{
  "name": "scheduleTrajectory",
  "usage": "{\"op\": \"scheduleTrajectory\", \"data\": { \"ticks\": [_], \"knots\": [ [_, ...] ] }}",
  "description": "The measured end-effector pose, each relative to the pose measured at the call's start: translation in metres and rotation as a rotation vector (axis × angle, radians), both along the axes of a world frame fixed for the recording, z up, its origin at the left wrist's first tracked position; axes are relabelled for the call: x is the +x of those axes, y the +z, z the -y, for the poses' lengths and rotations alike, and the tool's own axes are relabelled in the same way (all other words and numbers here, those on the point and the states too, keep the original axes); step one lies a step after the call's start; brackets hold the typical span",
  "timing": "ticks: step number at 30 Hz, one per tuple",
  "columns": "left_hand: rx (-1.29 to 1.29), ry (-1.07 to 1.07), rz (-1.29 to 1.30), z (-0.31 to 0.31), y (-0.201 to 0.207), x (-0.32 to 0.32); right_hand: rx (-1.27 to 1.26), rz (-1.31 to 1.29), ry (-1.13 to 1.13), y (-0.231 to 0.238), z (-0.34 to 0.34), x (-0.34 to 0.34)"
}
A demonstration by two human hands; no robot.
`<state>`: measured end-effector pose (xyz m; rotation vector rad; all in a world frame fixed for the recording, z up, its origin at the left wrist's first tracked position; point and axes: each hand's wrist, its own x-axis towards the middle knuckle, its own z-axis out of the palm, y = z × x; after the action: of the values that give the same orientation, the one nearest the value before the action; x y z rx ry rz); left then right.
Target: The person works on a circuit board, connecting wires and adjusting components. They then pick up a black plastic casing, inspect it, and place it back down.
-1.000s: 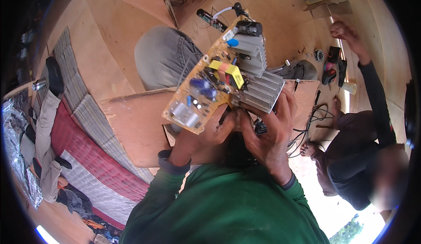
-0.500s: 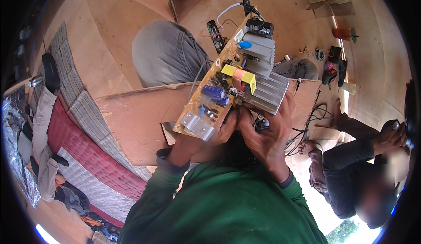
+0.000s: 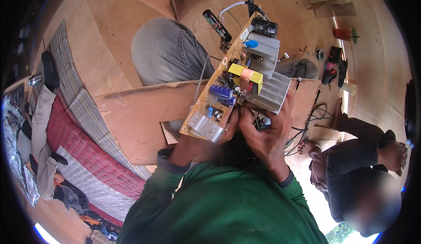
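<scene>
A tan circuit board (image 3: 202, 107) is held up on a slant in front of my chest. It bears finned grey heat sinks (image 3: 274, 86), a yellow transformer (image 3: 257, 85), blue capacitors (image 3: 221, 93), a black capacitor (image 3: 264, 26) and a bent metal bracket (image 3: 204, 126). My left hand (image 3: 231, 125) is closed on its near edge, the fingers partly hidden beneath. My right hand (image 3: 274, 130) grips the near side by the large heat sink, thumb and fingertips drawn together close to my left hand. A white wire (image 3: 229, 10) loops from the far end.
Under the board lies a wooden panel (image 3: 136, 112) with a cut-out, across my lap. A small loose circuit board (image 3: 217, 26) rests beyond it. Black cables (image 3: 313, 117), a red cup (image 3: 343, 34) and small parts sit at right, near another seated person (image 3: 351, 167).
The board has shifted slightly right. The small loose board beyond has swung up and left. The other person's hand has lowered and their head has moved.
</scene>
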<state>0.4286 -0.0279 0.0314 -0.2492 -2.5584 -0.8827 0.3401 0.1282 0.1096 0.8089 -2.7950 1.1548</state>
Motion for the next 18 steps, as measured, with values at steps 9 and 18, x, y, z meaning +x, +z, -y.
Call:
{"op": "scheduleTrajectory", "data": {
  "ticks": [9, 18],
  "knots": [
    [0.095, 0.047, 0.087, -0.001, 0.006, -0.002, -0.002, -0.005, -0.014, 0.0, 0.003, 0.0],
    [0.055, -0.008, 0.075, -0.001, -0.004, 0.0, -0.03, -0.002, -0.031, -0.004, 0.003, 0.0]
  ]
}}
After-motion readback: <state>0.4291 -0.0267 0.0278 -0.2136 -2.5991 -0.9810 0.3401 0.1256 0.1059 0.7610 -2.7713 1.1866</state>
